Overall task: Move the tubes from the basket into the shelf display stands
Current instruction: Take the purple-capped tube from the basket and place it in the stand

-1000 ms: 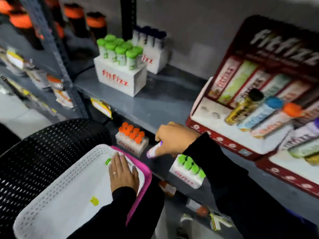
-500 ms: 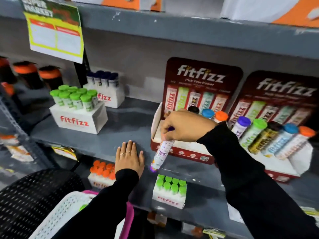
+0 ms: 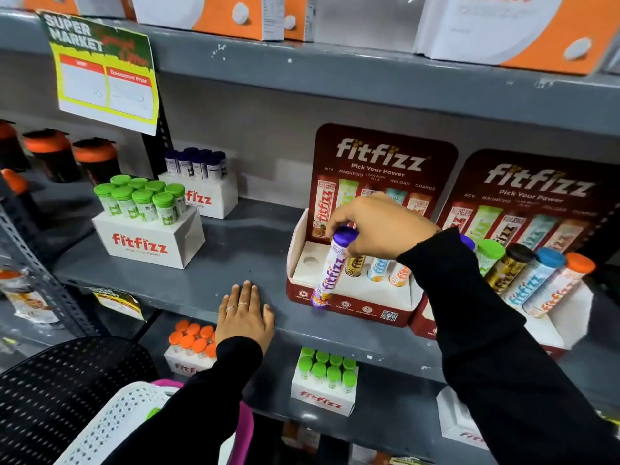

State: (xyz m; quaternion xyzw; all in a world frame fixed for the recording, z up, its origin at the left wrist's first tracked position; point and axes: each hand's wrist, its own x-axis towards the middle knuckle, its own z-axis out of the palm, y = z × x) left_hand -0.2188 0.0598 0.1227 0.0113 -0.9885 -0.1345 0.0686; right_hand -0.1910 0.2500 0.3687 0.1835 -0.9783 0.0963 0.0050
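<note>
Fingers (image 3: 339,220) of the right hand (image 3: 375,226) clamped on the purple cap of a white tube (image 3: 330,268) printed "fitfizz" in purple; the tube hangs tilted in front of the left display stand (image 3: 349,297), its lower end over the stand's red front edge, beside an empty round slot (image 3: 310,261). Three tubes stand in the slots behind it. The stand's backboard reads "fitfizz, Pick Your Power", with "ACV", "MAGNESIO", "RELOAD", "CHARGE" beneath. Left hand (image 3: 245,317) flat on the grey shelf (image 3: 201,283), fingers together and extended, holding nothing. White basket (image 3: 110,421) at lower left. Second stand (image 3: 536,263) at right carries five tubes. A hanging sign (image 3: 100,68) reads "SUPER MARKET" and "Discounted Price"
</note>
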